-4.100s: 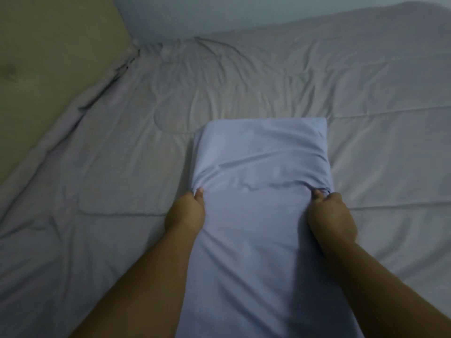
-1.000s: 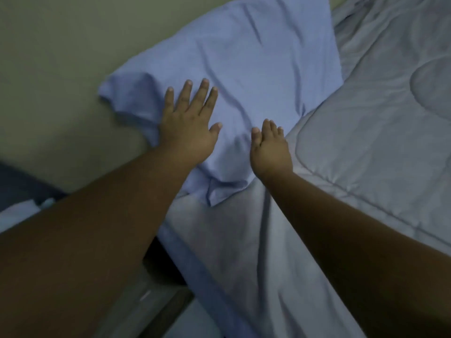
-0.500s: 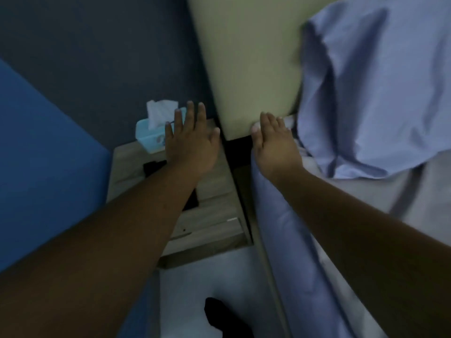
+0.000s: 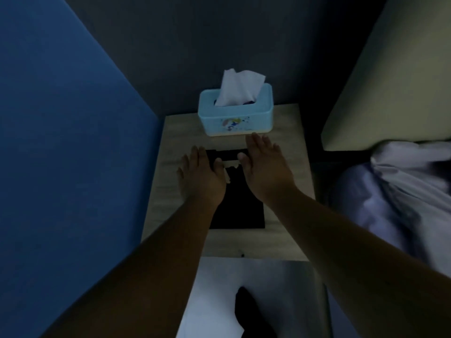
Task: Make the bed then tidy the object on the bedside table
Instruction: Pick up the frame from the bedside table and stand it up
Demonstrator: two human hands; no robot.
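In the head view, a pale wooden bedside table (image 4: 170, 132) stands in a corner, with a blue wall (image 4: 61, 142) on its left and a darker wall behind it. At the back of the tabletop sits a light blue tissue box (image 4: 235, 118) with a small coloured print on its front, and a white tissue (image 4: 240, 90) stands up out of its slot. In front of the box, a flat black thing (image 4: 238, 211) lies on the middle of the table; its near part is a plain rectangle and its far part is partly hidden by the hands. The left hand (image 4: 201, 176) is palm down over the black thing's far left part, fingers stretched out and holding nothing. The right hand (image 4: 264, 167) is palm down over the far right part, fingers likewise straight and holding nothing, its fingertips just short of the tissue box's base. Whether either palm touches the black thing or the table cannot be told. A pale patch shows between the two thumbs; what it is stays unclear. To the right rise a cream headboard (image 4: 390, 93) and, below it, blurred lilac bedding (image 4: 390, 203). Near the bottom edge, a dark foot (image 4: 251, 315) stands on a light floor (image 4: 212, 289)
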